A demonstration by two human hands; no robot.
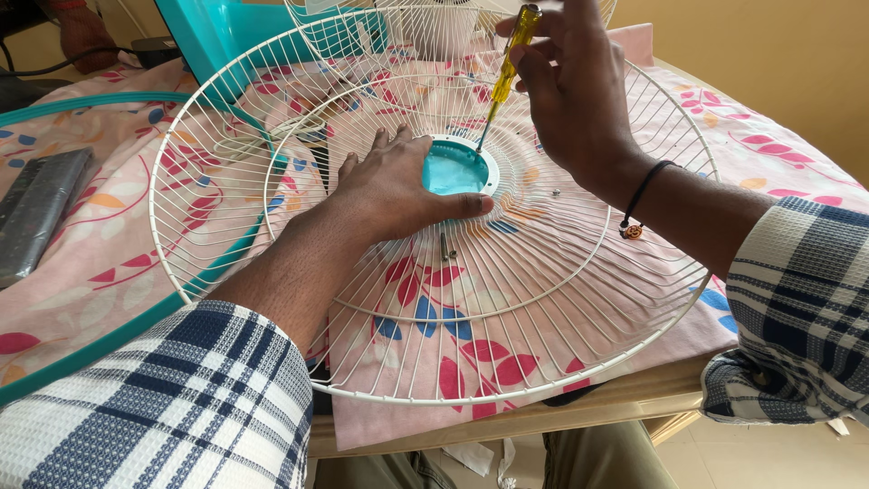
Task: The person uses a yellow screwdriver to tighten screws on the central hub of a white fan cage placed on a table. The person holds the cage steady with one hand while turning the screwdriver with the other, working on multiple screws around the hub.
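Observation:
A round white wire fan guard [507, 308] lies flat on a pink flowered cloth [778, 145]. At its hub sits a teal centre cap [451, 170]. My left hand [394, 186] lies flat on the wires, fingers spread, with the thumb along the cap's lower edge. My right hand [575, 86] grips a screwdriver with a yellow handle [507, 68] held nearly upright, its tip at the cap's upper right rim. Two small screws [447, 246] rest on the cloth just below the cap, under the wires.
A teal plastic ring [100, 344] curves along the left side. A dark flat remote-like object [36, 213] lies at far left. A teal fan body [217, 32] and a second wire guard [380, 27] stand at the back. The table's wooden edge [561, 412] runs along the front.

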